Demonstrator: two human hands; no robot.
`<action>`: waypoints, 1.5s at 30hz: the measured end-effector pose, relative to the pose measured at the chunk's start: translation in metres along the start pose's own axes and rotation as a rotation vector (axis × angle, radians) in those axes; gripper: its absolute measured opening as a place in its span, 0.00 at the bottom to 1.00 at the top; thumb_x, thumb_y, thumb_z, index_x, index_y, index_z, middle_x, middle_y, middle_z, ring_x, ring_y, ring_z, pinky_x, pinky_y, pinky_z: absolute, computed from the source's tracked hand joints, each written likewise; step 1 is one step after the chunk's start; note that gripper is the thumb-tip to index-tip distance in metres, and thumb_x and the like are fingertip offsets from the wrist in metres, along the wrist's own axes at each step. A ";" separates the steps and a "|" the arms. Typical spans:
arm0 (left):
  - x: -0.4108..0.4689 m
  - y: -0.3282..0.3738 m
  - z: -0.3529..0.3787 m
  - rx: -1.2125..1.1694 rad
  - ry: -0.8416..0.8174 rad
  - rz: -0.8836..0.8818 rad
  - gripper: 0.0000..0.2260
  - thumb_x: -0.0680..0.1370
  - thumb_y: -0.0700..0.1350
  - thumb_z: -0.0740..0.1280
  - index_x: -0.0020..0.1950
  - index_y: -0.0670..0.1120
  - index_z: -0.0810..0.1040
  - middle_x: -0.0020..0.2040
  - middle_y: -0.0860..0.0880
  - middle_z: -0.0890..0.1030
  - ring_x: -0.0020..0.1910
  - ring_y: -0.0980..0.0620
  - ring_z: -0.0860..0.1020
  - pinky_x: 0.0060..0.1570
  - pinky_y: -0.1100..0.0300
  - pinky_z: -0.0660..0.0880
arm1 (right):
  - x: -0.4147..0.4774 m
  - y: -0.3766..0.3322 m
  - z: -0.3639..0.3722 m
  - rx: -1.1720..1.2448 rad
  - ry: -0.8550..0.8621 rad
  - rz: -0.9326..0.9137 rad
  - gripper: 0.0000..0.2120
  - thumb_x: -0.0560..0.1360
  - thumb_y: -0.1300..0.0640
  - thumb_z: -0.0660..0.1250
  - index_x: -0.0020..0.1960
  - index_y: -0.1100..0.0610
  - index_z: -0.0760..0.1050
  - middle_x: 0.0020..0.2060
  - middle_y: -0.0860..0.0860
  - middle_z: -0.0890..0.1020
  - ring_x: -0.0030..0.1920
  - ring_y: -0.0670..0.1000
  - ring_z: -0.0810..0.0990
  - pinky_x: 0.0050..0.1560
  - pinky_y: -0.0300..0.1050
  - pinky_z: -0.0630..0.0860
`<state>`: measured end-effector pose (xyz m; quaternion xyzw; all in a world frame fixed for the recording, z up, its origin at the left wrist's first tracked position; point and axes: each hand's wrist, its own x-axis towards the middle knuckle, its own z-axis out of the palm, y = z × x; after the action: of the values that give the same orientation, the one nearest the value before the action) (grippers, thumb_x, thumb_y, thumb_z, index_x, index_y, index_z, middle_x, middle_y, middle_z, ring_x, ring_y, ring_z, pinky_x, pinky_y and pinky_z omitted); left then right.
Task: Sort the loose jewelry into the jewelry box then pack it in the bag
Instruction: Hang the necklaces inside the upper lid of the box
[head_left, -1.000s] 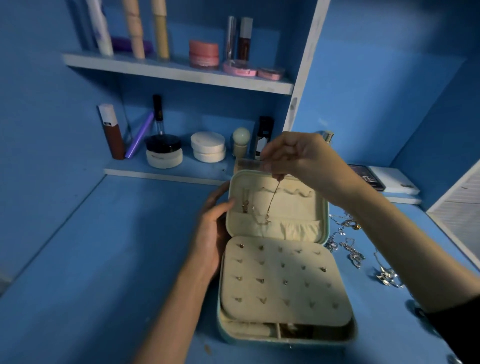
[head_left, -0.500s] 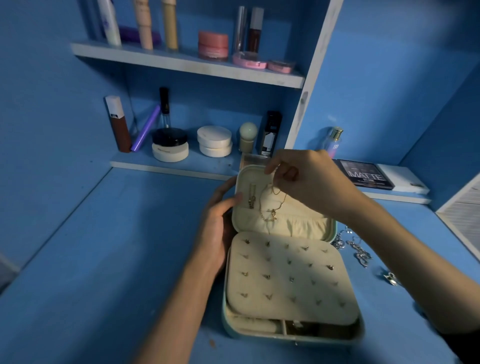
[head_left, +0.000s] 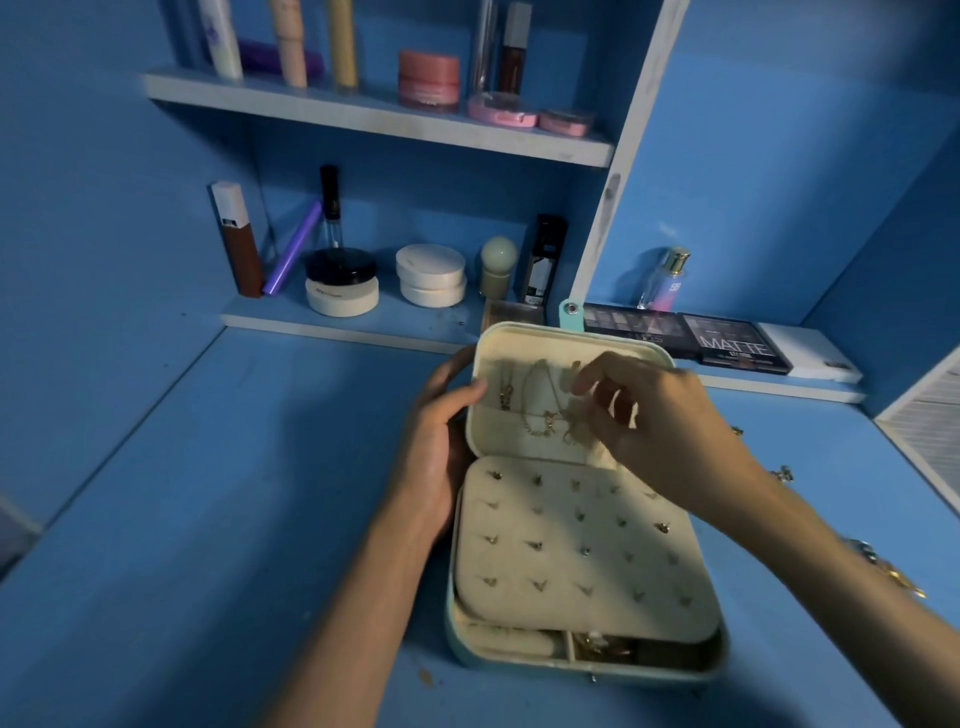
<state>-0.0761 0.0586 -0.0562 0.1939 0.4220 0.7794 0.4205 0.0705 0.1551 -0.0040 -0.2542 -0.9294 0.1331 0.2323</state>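
right hand (head_left: 660, 431), grip unclear, has dropped to the necklace (head_left: 540, 410); left hand (head_left: 436, 441) grips lid (head_left: 519, 343).

Left grip (head_left: 441, 447) clasping jewelry box lid (head_left: 524, 345) edge, thumb inside, right grip (head_left: 665, 436) over the lid, fingers (head_left: 589, 375) loosely curled, blurred, forearms bare

Jewelry box (head_left: 467, 649): teal shell, cream lining, open on surface (head_left: 260, 519), lid (head_left: 519, 343) upright. Gold chains (head_left: 540, 410) hang inside lid. Stud panel (head_left: 571, 571) flat over base. Loose jewelry (head_left: 901, 579) scattered to its right.
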 end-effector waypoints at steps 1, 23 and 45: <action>0.000 0.000 0.000 -0.005 -0.005 -0.003 0.15 0.72 0.37 0.63 0.56 0.50 0.77 0.43 0.49 0.84 0.40 0.53 0.82 0.36 0.61 0.78 | -0.004 0.002 0.001 -0.009 -0.034 0.044 0.05 0.74 0.60 0.66 0.48 0.52 0.77 0.36 0.45 0.77 0.35 0.46 0.75 0.38 0.46 0.74; 0.001 -0.001 0.001 -0.027 -0.024 -0.014 0.14 0.76 0.36 0.60 0.56 0.51 0.77 0.39 0.50 0.84 0.36 0.54 0.82 0.31 0.65 0.77 | 0.000 0.002 0.011 -0.057 0.009 -0.004 0.10 0.76 0.44 0.61 0.54 0.46 0.76 0.22 0.45 0.72 0.28 0.48 0.71 0.32 0.43 0.70; 0.001 -0.001 0.001 -0.016 -0.008 -0.015 0.14 0.75 0.36 0.61 0.56 0.50 0.77 0.41 0.49 0.85 0.38 0.54 0.83 0.34 0.64 0.78 | 0.002 0.009 0.017 -0.195 0.020 -0.181 0.16 0.79 0.47 0.48 0.53 0.52 0.71 0.21 0.50 0.74 0.21 0.53 0.68 0.25 0.43 0.65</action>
<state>-0.0756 0.0605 -0.0569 0.1902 0.4155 0.7789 0.4295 0.0649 0.1616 -0.0210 -0.1921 -0.9547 0.0179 0.2266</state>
